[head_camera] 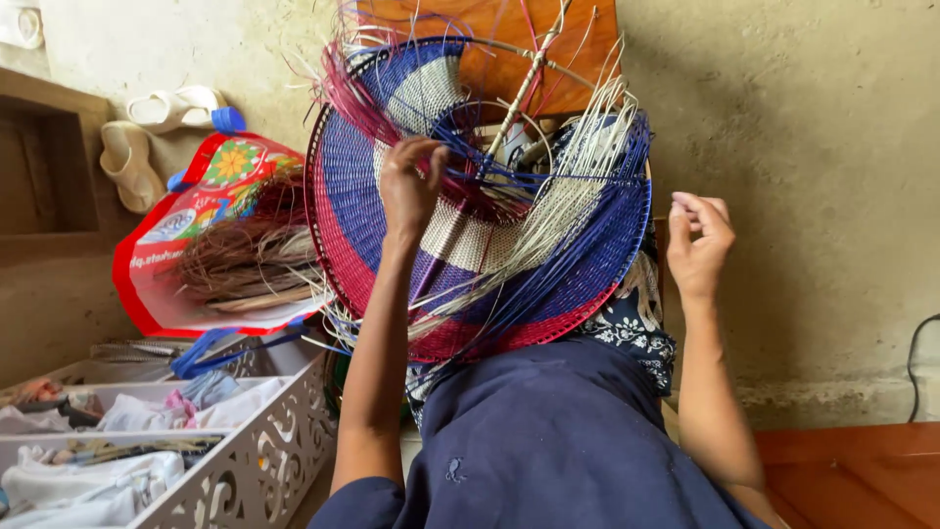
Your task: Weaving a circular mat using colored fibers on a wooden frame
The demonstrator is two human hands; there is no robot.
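Centre frame, left hand (pixel 409 186) pinches blue strands on woven fan (pixel 470 225); right hand (pixel 697 240) grip closed, maybe on fine strand, can't tell. Hard tug could snap/loosen strands.

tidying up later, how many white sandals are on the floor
2: one white sandal by the wall above the red bag, the other just left below it. More may be hidden.

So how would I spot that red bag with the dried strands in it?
Start at the big round woven fan of blue, white and red strips on the person's lap, where the left hand works. Just beyond it, the red bag lies on the floor. Unlike the white slippers nearby, it spills brown fibres.
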